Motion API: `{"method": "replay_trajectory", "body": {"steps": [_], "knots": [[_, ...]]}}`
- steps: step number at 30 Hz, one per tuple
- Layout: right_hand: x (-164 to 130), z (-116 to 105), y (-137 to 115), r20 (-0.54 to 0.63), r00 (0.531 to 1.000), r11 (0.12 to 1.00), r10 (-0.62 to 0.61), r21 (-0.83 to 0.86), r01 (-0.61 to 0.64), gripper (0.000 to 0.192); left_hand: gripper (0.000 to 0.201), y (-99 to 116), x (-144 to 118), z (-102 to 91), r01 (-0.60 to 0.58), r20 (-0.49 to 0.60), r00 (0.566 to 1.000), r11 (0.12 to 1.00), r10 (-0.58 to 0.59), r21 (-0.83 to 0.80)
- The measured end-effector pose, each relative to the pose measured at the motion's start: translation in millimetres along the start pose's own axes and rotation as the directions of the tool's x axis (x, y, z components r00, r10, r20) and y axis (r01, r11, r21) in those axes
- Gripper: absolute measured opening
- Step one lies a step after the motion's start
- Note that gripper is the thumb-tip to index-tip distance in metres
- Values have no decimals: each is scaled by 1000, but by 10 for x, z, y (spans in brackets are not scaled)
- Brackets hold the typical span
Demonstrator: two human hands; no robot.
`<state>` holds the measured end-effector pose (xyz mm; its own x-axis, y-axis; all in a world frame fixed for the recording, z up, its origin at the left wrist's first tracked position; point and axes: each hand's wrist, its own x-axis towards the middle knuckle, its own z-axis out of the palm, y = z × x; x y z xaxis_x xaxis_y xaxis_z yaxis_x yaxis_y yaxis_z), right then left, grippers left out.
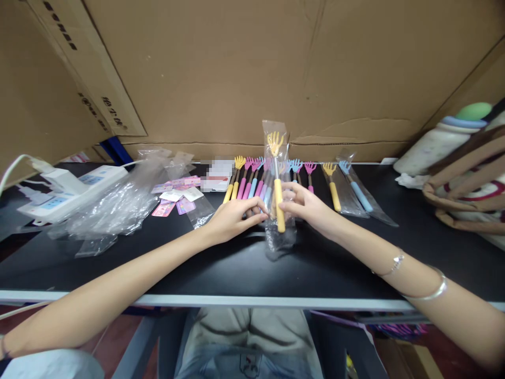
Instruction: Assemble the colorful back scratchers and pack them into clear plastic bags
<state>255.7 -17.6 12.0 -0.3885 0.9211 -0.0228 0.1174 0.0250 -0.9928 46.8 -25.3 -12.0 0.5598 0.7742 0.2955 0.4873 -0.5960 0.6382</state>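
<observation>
A yellow back scratcher [278,197] with a claw-shaped head stands nearly upright before me, claw up. A clear plastic bag [274,247] surrounds it or lies right behind it; I cannot tell exactly which. My right hand [302,202] grips the handle from the right, thumb in front. On the other side, my left hand [240,213] has its fingers pinched at the bag's left edge. Behind both hands lies a row of back scratchers [252,181] in yellow, pink and blue, partly hidden by the bag and my fingers.
Clear bags [122,195] are heaped at left beside a white power strip [74,189]. Small printed cards [177,195] lie nearby. At right are a loose yellow scratcher [332,187], a bagged blue scratcher [359,192], a white bottle [437,142] and a tan-handled bag [465,195]. Cardboard [221,68] walls the back.
</observation>
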Motion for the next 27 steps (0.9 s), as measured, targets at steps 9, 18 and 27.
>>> {"method": "replay_trajectory", "body": {"steps": [9,18,27], "knots": [[-25,-499,-378,-101,994,998,-35,-61,29,59,13,-16,-9,-20,-13,-67,997,951,35,310],[-302,-1205,-422,-421,905,998,58,-1,-64,48,17,-77,-1,-20,-113,-46,989,930,138,351],[-751,-2000,-124,-590,795,980,145,-27,-199,45,18,-85,-5,-11,-134,-43,986,910,164,392]]}}
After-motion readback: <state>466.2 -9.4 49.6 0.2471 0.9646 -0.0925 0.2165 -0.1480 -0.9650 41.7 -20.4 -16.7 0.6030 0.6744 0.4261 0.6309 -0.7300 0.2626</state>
